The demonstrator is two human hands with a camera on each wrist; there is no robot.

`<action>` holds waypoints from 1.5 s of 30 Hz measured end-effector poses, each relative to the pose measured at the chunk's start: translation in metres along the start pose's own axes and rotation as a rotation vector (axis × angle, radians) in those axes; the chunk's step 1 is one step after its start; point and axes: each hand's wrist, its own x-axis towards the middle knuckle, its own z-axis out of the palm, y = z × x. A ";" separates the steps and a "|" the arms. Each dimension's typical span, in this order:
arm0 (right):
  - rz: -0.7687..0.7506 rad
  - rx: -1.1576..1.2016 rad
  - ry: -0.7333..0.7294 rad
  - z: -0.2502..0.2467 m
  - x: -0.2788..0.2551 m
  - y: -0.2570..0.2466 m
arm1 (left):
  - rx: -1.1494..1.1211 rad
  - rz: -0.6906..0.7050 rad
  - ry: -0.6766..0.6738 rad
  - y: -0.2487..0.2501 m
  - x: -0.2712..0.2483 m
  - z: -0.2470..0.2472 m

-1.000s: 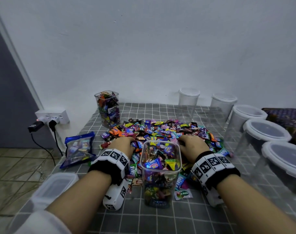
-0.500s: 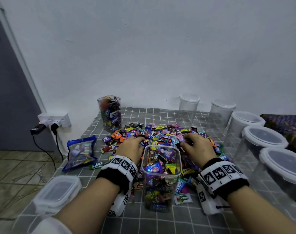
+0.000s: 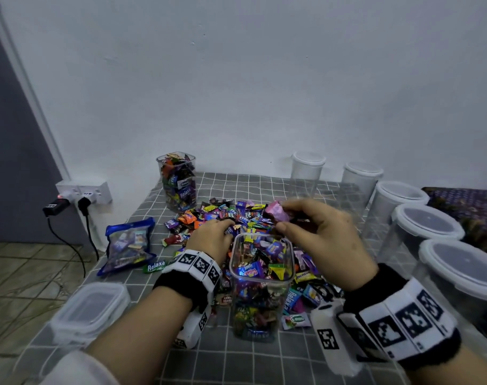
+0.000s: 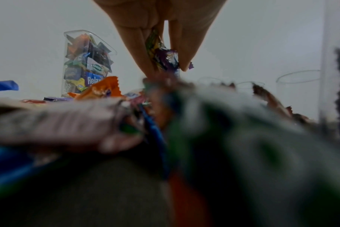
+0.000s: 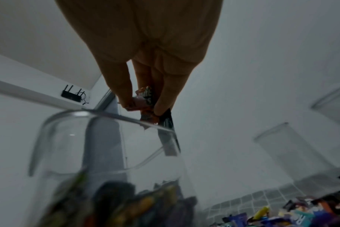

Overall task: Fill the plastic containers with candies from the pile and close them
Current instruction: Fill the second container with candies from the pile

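From the head view, the right hand (image 3: pixel 320 240) pinches crinkly wrapped candies (image 3: pixel 277 212) above the clear square plastic container (image 3: pixel 260 287), which stands nearly full before the candy pile (image 3: pixel 222 215) on a grey checked cloth (image 3: pixel 236 362). The left wrist view shows the left hand (image 4: pixel 161 30) clamping glossy wrappers (image 4: pixel 161 56) between fingertips. The right wrist view shows candies (image 5: pixel 145 99) held just over the container's rounded rim (image 5: pixel 115 115).

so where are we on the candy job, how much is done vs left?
Done: nothing sealed; the back container is full but lidless. In hand: the front container is nearly full; the right hand holds candies above it, while the left hand grips more in the pile. Left: lid on, five lidded empty containers to fill.
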 end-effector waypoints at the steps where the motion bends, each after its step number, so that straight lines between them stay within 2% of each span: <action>1: -0.016 0.014 -0.016 0.002 -0.002 -0.002 | -0.011 -0.001 0.003 0.000 0.000 0.000; 4: -0.037 0.046 -0.046 0.008 -0.007 -0.006 | -0.025 -0.009 0.007 -0.002 0.001 0.002; 12: -0.174 -0.084 -0.180 0.015 -0.017 -0.007 | -0.067 -0.020 0.015 -0.003 0.001 0.003; 15: -0.161 -0.087 -0.137 0.015 -0.021 -0.003 | -0.083 -0.033 0.018 -0.005 0.002 0.003; 19: -0.153 -0.110 0.022 0.014 -0.024 0.002 | -0.094 -0.046 0.022 -0.004 0.001 0.002; 20: -0.119 -0.123 0.034 0.014 -0.025 0.003 | -0.095 -0.046 0.027 -0.004 0.001 0.001; 22: -0.005 -0.120 -0.031 0.014 -0.027 0.004 | -0.100 -0.041 0.036 -0.003 0.000 0.001; 25: 0.188 -0.054 -0.267 0.013 -0.031 0.004 | -0.081 -0.031 0.026 -0.002 -0.002 0.000; 27: 0.252 -0.015 -0.402 0.015 -0.033 0.004 | -0.064 -0.020 0.016 -0.001 -0.002 0.000; 29: 0.253 -0.025 -0.442 0.017 -0.034 0.006 | -0.056 -0.006 0.009 0.001 -0.003 -0.001; 32: 0.295 0.045 -0.404 0.020 -0.037 0.012 | -0.071 0.014 0.003 0.003 -0.005 -0.002; 35: 0.314 0.102 -0.372 0.022 -0.040 0.013 | -0.186 0.019 0.051 0.007 -0.010 -0.008; 40: 0.306 0.121 -0.352 0.023 -0.041 0.015 | -0.532 -0.035 0.193 0.015 -0.023 -0.031; 45: 0.312 0.131 -0.342 0.023 -0.041 0.015 | -0.726 0.081 0.210 0.028 -0.038 -0.066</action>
